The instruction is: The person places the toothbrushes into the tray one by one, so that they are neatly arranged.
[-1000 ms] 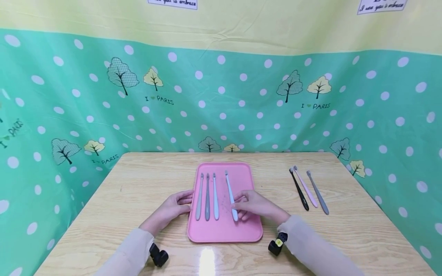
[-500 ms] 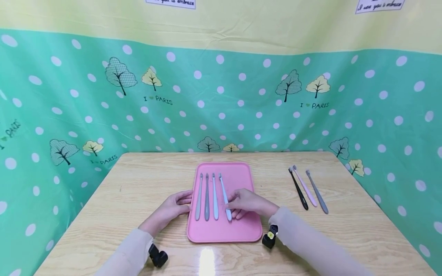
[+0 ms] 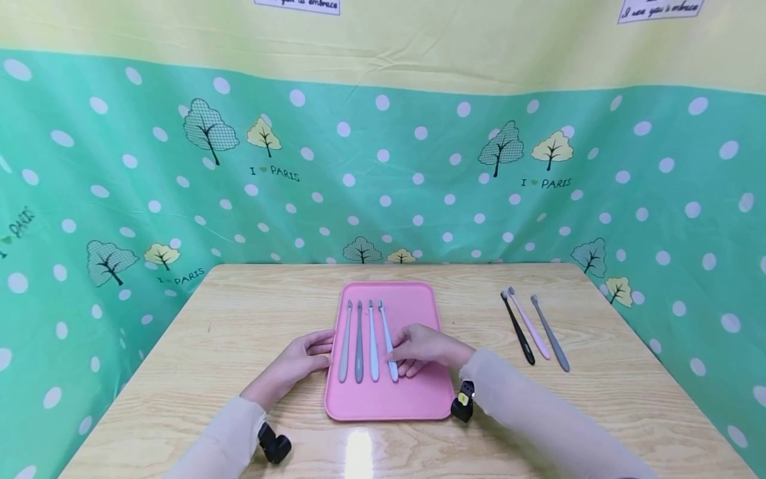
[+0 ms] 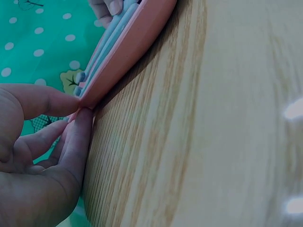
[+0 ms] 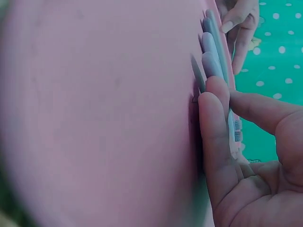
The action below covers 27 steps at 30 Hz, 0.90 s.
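Observation:
My right hand pinches the handle of a pale blue toothbrush between thumb and fingers, low over the pink tray. Left of it, roughly parallel, lie a light blue toothbrush, a dark grey toothbrush and a lighter grey toothbrush, heads toward the far side. In the right wrist view, the handle end of the held toothbrush sticks out past my fingertips. My left hand touches the tray's left edge with thumb and forefinger; the left wrist view shows these fingers against the rim.
A black toothbrush, a pink toothbrush and a blue-grey toothbrush lie on the wooden table right of the tray. A green dotted curtain hangs behind and along both sides.
My right hand has moved left with the pale blue toothbrush, bringing it close beside the light blue one. Most of this shift came in the first half second. My left hand stays at the tray edge.

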Motion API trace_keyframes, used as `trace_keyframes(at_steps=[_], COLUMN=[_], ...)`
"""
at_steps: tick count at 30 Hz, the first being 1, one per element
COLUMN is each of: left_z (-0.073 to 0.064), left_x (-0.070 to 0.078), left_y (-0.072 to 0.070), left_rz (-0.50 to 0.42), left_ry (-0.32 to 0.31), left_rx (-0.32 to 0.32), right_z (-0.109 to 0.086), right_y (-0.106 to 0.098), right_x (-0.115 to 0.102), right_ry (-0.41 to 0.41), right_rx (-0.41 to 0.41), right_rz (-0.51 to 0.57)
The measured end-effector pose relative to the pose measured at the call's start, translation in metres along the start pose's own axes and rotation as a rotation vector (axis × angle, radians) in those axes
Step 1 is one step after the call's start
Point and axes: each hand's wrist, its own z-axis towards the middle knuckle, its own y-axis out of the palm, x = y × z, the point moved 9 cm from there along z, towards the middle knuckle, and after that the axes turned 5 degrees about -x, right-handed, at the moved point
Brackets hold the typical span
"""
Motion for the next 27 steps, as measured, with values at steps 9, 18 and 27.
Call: trace_keyframes(at_steps=[9, 18, 27], left_z=[-0.0005, -0.0024, -0.0023], left_x=[-0.001, 0.0017, 0.0015], left_y=[-0.002, 0.0012, 0.0008], left_rz=[0.022, 0.005, 0.01], left_ry=[-0.025, 0.001, 0.001], left_rx=[0.031, -0.006, -0.001], right_z=[0.0052, 0.0051, 0.0044], right_y=[0.0016, 0.002, 0.002], right_x=[-0.0004, 0.0008, 0.0013], right_ry=[-0.005, -0.022, -0.031], right_rx=[0.016, 0.023, 0.024], right_rz=[-0.015, 0.017, 0.024])
